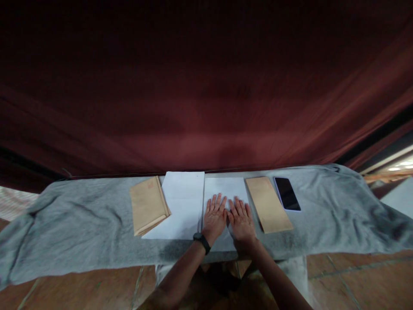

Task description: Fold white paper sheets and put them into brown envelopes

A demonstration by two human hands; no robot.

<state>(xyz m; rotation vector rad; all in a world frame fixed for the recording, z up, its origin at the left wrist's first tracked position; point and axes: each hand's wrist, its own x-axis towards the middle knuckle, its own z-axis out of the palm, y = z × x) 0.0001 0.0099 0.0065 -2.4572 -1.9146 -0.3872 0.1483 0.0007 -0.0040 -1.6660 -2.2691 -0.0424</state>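
Both hands lie flat, side by side, on a white sheet of paper point(222, 186) in front of me. My left hand point(214, 217) has its fingers stretched out and holds nothing; a dark watch sits on that wrist. My right hand point(241, 219) is also spread on the sheet, its thumb close to the left one. Left of this sheet lie more white papers point(183, 202). A brown envelope point(268, 204) rests just to the right of my right hand.
Several brown envelopes point(148, 204) are stacked at the left, overlapping the papers' edge. A phone point(288, 193) with a dark screen lies right of the single envelope. Grey cloth point(93, 224) covers the narrow table, and a dark red curtain point(193, 107) hangs behind it.
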